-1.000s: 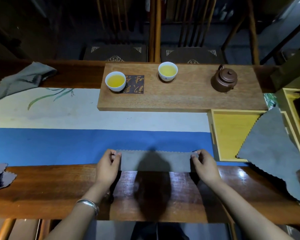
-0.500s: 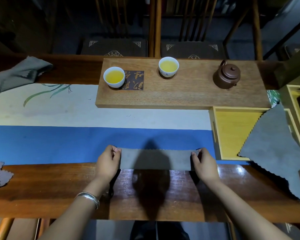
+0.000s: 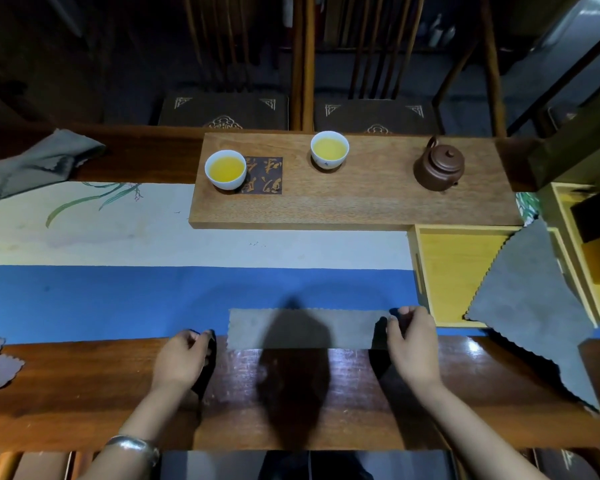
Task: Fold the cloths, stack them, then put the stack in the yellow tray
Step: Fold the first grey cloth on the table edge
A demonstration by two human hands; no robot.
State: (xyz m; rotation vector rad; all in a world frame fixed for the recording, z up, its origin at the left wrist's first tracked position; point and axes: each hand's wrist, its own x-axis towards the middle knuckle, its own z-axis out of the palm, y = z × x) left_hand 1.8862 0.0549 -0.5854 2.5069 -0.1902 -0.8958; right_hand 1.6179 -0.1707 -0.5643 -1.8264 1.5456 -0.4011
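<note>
Now folded cloth (image 3: 305,329), right grip (image 3: 411,341) pinching end

i see my right hand (image 3: 411,341) pinching the folded grey cloth (image 3: 305,329) on the bench (image 3: 84,393); left hand (image 3: 182,358) rests beside it.

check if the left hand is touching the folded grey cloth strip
Apart. The head view shows the left hand off the left end of the folded cloth strip, with bare table between them. The right hand grips its right end.
</note>
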